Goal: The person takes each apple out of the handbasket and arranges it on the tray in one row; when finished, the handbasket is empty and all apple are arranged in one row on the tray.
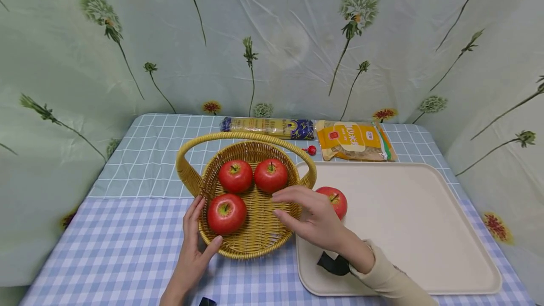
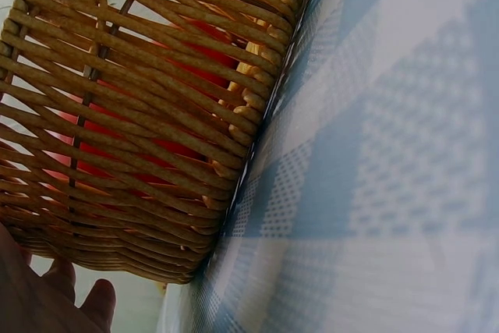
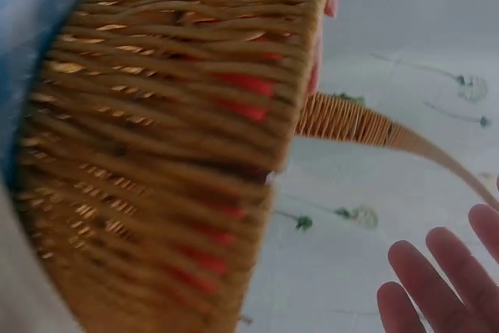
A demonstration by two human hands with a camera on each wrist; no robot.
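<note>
Red apples (image 1: 226, 214), three of them, sit inside the wicker basket (image 1: 260, 221): two side by side in its far half, one at its near left. A fourth apple (image 1: 335, 199) lies just to the right of the basket, on the cream tray (image 1: 408, 225), partly hidden from you by your right hand (image 1: 320, 218). That hand is over the basket's right side, its thumb and fingers parted with nothing between them; the right wrist view shows your fingers spread and clear of the weave. Your left hand (image 1: 190, 254) rests against the basket's left rim, the fingers fairly straight along it and the thumb apart from them at the near left; it is wide rather than clenched. The basket's handle (image 1: 250, 136) arches up over its far side. Behind the basket you have a long blue-and-yellow packet (image 1: 267, 127), and farther right an orange bag (image 1: 354, 140). One small red object (image 1: 311, 150) lies at the basket's far right, beyond the handle. Checked cloth (image 1: 127, 249) spreads under the basket.
</note>
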